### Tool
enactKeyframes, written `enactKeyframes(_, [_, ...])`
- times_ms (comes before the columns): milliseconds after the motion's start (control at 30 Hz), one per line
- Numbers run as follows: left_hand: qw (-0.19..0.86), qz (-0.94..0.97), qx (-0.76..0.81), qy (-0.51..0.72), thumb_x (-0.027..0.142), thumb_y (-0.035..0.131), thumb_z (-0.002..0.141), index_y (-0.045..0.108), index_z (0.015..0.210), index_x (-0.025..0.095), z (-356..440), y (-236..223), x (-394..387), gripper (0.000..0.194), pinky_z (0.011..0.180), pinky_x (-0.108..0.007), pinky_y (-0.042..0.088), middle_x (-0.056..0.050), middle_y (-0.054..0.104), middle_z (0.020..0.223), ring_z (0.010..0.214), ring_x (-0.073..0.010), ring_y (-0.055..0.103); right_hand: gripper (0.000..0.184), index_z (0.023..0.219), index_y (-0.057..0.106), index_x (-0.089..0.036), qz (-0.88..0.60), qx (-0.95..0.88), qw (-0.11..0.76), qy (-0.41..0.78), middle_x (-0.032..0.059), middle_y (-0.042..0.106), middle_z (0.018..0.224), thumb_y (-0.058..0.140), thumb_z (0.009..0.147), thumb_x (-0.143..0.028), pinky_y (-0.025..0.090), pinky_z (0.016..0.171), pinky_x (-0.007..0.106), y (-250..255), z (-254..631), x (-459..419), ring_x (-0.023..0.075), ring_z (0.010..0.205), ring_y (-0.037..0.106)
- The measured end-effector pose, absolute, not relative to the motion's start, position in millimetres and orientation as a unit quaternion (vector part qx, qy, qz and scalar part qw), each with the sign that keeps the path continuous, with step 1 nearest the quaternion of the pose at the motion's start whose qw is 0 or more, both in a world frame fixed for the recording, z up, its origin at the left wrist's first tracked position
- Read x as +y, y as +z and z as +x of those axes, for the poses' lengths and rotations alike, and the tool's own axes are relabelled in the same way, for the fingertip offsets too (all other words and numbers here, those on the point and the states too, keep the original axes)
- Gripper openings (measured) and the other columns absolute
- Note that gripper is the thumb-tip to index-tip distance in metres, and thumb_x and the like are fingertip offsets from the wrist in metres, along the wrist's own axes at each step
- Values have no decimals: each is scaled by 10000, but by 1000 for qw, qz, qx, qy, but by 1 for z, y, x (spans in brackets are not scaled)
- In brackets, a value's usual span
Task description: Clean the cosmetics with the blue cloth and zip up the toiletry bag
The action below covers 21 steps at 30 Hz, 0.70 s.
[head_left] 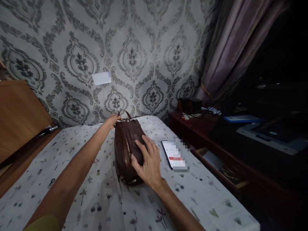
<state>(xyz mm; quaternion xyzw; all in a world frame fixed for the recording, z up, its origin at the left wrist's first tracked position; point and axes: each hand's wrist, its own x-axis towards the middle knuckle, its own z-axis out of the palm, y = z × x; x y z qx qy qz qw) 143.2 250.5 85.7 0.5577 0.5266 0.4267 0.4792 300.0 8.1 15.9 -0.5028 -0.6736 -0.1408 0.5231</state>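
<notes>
A dark brown leather bag (126, 141) lies on a bed covered with a white patterned sheet (79, 179). My left hand (112, 121) reaches to the bag's far end, its fingers closed at the small handle loop (124, 113) there. My right hand (147, 162) rests on the near right side of the bag, fingers spread flat over the leather and the thumb against its side.
A lit smartphone (173, 154) lies on the sheet just right of the bag. A dark wooden desk (216, 144) with an open drawer and clutter stands at the right, under a curtain (231, 48). A wooden headboard (19, 115) is at the left. Patterned wallpaper is behind.
</notes>
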Motion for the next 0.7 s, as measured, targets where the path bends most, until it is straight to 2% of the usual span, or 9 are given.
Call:
enactKeyframes(100, [487,559,526,416,378,614,965,594,1257,160,140,85,246,366,885,-436,578,-100,633,1238,1049,-221,652,431,1291,585,-213,-497,-676,528,-130,136,551,1422,564,865,-277,412,1104,528,17,301,8,315,1340,495])
enactKeyframes(200, [482,568,519,419,389,651,928,665,1063,135,139,83,241,288,799,-366,566,-67,694,1031,890,-188,670,429,1293,588,-215,-502,-676,524,-126,134,548,1428,566,870,-281,408,1110,534,17,301,8,317,1343,490])
enactKeyframes(333, [461,590,495,441,348,814,667,677,746,160,141,78,235,245,690,-288,487,-7,685,717,707,-184,642,437,1316,580,-208,-511,-678,513,-124,142,537,1441,555,888,-290,408,1108,545,17,301,8,322,1354,482])
enactKeyframes(433, [451,602,480,451,272,800,594,643,701,180,145,74,232,211,681,-268,459,19,648,661,683,-172,613,443,1333,570,-226,-510,-678,515,-122,135,535,1448,546,895,-289,423,1096,541,17,301,7,317,1364,485])
enactKeyframes(700, [448,598,490,450,229,789,598,616,635,171,146,75,232,186,613,-253,442,23,608,573,594,-155,582,449,1343,572,-211,-508,-685,505,-135,148,526,1469,560,903,-298,428,1099,538,15,302,6,319,1385,477])
